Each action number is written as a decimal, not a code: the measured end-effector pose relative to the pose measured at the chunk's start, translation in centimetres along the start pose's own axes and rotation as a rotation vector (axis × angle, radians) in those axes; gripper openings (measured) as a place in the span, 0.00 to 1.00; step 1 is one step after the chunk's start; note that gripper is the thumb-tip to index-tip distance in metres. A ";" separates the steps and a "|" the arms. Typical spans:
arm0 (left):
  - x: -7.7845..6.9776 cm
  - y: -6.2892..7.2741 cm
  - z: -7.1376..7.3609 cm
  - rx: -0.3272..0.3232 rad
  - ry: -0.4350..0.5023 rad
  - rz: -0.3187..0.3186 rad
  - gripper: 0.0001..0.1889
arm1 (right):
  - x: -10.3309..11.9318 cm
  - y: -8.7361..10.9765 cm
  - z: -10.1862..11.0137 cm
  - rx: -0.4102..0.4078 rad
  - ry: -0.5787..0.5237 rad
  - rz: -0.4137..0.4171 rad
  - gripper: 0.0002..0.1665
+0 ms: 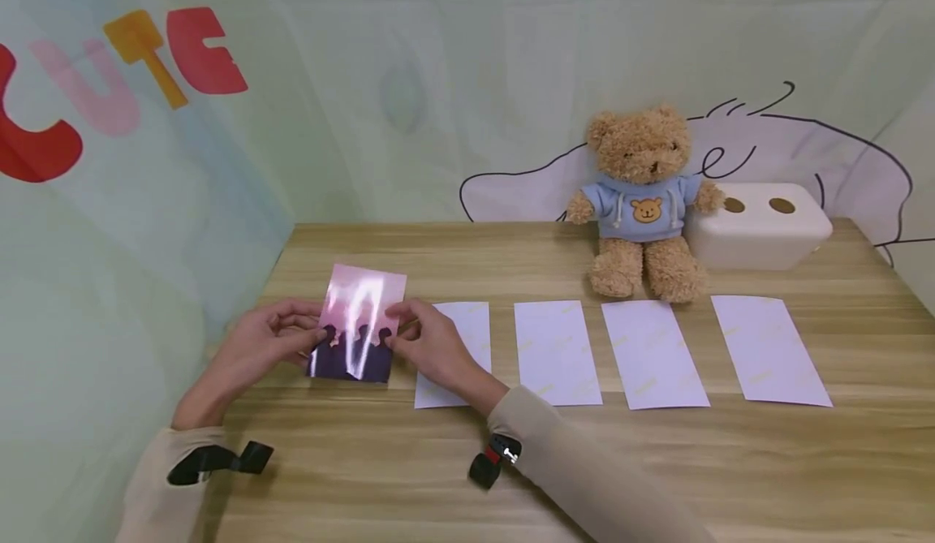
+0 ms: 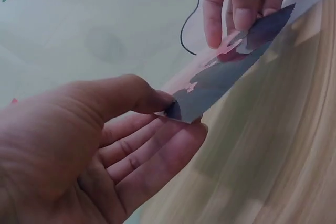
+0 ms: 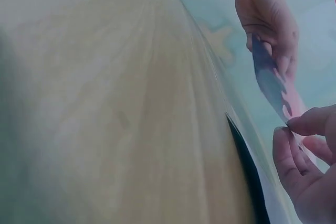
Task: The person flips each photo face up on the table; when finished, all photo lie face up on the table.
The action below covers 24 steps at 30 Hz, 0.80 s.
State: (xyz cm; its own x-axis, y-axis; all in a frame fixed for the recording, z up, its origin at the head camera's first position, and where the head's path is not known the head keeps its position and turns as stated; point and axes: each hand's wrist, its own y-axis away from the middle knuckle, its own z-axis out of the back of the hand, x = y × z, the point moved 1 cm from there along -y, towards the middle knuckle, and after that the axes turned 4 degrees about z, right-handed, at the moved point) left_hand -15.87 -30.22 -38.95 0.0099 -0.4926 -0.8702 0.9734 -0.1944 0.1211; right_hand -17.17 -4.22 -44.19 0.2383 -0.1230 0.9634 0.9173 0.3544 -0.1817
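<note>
Head view caught the photo [image 1: 359, 316] up off the table [image 1: 365, 478], left of four white sheets [image 1: 558, 352], left hand [image 1: 256, 344] pinching one edge, right hand [image 1: 434, 348] the other! Those sheets lay spread in a row: four down, seemingly, and one left in hand.

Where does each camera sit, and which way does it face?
Head: on the head, facing forward and down at the table, printed card and teddy bear; left hand, right hand, sleeves show.
Left wrist: worn there, facing the printed card; left hand near, right hand beyond.
Right wrist: worn there, facing table and printed card; right hand near, left hand beyond.
Both wrist views share the printed card.
</note>
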 end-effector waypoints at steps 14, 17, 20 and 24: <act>1.3 -0.5 -0.2 0.032 -0.140 -0.035 0.18 | -0.2 0.1 -0.5 0.073 0.165 -0.011 0.23; 1.6 -0.7 -0.2 0.047 -0.158 -0.044 0.17 | -0.2 0.2 -0.7 0.093 0.210 0.009 0.23; 1.8 -0.8 -0.2 0.058 -0.199 -0.040 0.16 | -0.2 0.3 -0.9 0.105 0.246 0.035 0.22; 2.1 -0.8 -0.2 0.068 -0.245 -0.032 0.16 | -0.2 0.5 -1.0 0.107 0.293 0.066 0.22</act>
State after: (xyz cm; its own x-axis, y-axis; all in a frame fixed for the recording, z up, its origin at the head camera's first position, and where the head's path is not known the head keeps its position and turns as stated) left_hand -16.59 -30.93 -41.01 -0.0842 -0.6748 -0.7332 0.9548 -0.2652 0.1345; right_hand -16.44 -4.99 -44.67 0.3923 -0.3527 0.8495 0.8617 0.4641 -0.2053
